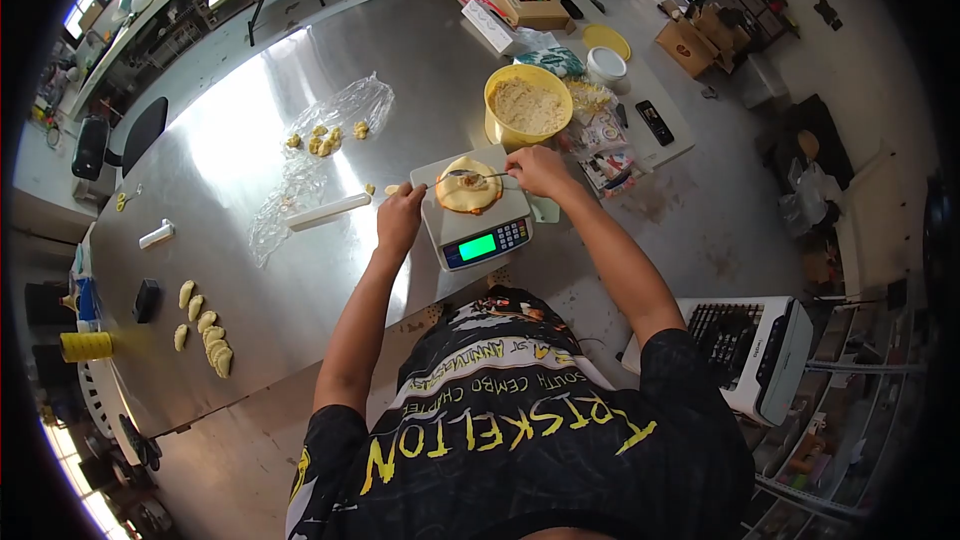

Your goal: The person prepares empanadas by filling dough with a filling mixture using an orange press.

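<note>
On the kitchen scale (484,239), with its green display lit, rests a round of pale dough (456,198) over an orange-edged disc. A small lump of filling (473,181) sits on the dough. My right hand (540,172) is closed on the handle of a metal spoon (496,175), whose tip reaches the filling. From the other side, my left hand (400,218) pinches a thin metal utensil (437,182) that also points at the filling; its exact kind is too small to tell. Just beyond the scale stands a yellow tub (490,124) of crumbly pale filling.
Dough pieces (322,145) lie on clear plastic film (355,105), near a white bar (327,212). Several shaped dough pieces (215,342) are at the table's left. A side table holds boxes (530,2), packets and a phone (655,123). A white printer-like machine (775,365) stands at right.
</note>
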Demonstrator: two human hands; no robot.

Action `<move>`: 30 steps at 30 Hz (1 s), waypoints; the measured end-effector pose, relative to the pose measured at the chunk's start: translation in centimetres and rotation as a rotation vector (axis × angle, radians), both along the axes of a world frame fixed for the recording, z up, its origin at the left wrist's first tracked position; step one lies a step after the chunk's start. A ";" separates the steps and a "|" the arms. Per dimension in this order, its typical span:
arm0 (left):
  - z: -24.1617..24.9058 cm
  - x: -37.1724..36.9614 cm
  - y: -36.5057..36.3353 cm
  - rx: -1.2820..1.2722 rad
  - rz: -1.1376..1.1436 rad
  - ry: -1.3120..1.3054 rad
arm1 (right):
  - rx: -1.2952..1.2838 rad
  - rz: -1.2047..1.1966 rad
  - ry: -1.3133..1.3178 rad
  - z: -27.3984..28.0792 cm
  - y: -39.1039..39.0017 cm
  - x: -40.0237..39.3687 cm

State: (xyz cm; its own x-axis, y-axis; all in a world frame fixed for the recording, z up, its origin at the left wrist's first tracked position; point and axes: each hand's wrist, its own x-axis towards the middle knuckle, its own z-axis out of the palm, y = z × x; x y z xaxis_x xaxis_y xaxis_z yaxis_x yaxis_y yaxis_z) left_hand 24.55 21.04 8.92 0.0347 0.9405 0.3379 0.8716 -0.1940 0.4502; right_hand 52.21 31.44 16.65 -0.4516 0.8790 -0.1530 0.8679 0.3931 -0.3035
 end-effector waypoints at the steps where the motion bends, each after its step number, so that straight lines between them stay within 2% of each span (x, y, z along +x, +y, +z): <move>1: -0.5 0.1 0.1 0.003 -0.014 0.014 | 0.000 0.006 -0.017 0.0 0.2 0.0; 21: -2.7 0.3 -0.4 0.023 -0.015 0.201 | 0.054 0.048 -0.072 0.4 1.1 -1.2; 30: -1.8 0.5 0.1 -0.119 -0.025 0.187 | 0.108 0.014 -0.027 1.4 1.0 -0.8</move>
